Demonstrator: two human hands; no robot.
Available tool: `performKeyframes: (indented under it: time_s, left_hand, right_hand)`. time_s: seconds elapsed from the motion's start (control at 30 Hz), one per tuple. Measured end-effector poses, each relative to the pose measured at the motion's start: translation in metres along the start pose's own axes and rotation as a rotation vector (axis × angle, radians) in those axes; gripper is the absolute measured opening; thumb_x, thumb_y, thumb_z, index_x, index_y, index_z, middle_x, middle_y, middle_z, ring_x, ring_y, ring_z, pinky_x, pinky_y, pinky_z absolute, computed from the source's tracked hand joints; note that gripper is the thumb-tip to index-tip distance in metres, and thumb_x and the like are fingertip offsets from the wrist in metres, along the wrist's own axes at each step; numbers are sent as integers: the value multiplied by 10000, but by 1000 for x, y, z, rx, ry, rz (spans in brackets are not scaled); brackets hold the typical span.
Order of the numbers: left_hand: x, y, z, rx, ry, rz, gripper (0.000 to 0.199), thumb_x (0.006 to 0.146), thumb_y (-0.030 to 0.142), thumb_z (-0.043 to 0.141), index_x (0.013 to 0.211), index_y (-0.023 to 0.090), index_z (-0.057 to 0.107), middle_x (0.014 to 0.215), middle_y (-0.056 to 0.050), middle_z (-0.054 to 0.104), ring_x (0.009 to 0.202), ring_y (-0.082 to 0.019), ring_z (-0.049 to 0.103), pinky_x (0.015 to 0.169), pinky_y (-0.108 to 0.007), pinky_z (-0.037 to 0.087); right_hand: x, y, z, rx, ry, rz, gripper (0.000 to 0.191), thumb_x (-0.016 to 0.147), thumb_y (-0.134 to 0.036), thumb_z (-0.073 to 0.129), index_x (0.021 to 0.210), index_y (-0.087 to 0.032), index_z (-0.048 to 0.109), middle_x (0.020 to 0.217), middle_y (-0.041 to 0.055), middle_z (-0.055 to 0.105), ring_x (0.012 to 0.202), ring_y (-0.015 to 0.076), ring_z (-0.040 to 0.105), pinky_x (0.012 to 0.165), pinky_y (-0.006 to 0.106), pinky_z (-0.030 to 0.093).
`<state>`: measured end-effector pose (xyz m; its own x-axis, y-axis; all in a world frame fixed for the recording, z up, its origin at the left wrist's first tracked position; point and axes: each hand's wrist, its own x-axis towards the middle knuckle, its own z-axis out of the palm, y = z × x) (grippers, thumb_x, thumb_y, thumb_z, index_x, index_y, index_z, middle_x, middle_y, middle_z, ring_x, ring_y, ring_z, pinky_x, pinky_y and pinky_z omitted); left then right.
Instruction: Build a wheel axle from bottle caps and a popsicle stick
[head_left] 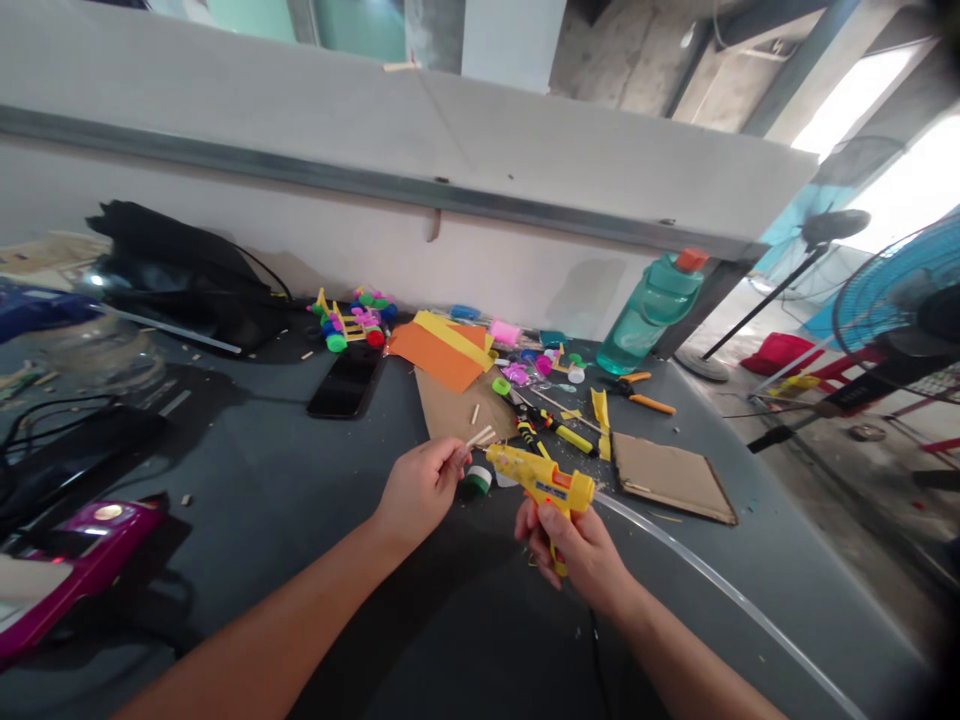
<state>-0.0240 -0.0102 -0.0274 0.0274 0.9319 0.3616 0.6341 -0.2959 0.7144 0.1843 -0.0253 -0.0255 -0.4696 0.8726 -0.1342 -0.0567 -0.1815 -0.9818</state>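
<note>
Bare forearms rise from the bottom edge, the left forearm (277,625) slanting in from the lower left and the right forearm (675,665) from the lower right. At the far left of the dark grey workbench (247,520) lie a magenta object (90,540) and a black bag (176,270), with a black smartphone (346,380) further in. Behind the phone stands a small craft model of wooden sticks and coloured bottle caps (352,322), beside a sheet of orange card (439,352). The left hand (420,490) is closed, thumb and fingertips pinching a few short wooden sticks (480,436) whose ends poke out to the right. Just beside those ends is the nozzle of a yellow hot glue gun (540,482), which tilts with its nozzle pointing left. The right hand (577,555) wraps firmly around its grip, fingers curled. A clear plastic tube (720,590) runs from behind the gun to the lower right. Further right lie a cardboard square (670,477), orange-handled pliers (645,395) and a teal water bottle (651,310), with a fan (900,290) past the bench.
</note>
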Motion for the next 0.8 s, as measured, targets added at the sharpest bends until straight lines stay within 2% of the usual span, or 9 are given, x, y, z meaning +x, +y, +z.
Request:
performKeyframes:
  time_s: [0.5,0.8]
  left_hand:
    - [0,-1,0,8,-2,0,296,951,341,405,751,187,560,632,24,570,605,-117,568,585,-208,406]
    - [0,0,-1,18,-5,2,316,953,350,400,738,184,560,638,16,576,618,-122,568,589,-213,404]
  right_hand:
    - [0,-2,0,-44,20,16,533,775,-672,529,696,-145,536,452,-78,395,323,32,329,317,161,289]
    - [1,0,-1,-14,12,7,485,801,-633,532,736,-152,544,468,-75,406,341,40,338,321,157,301]
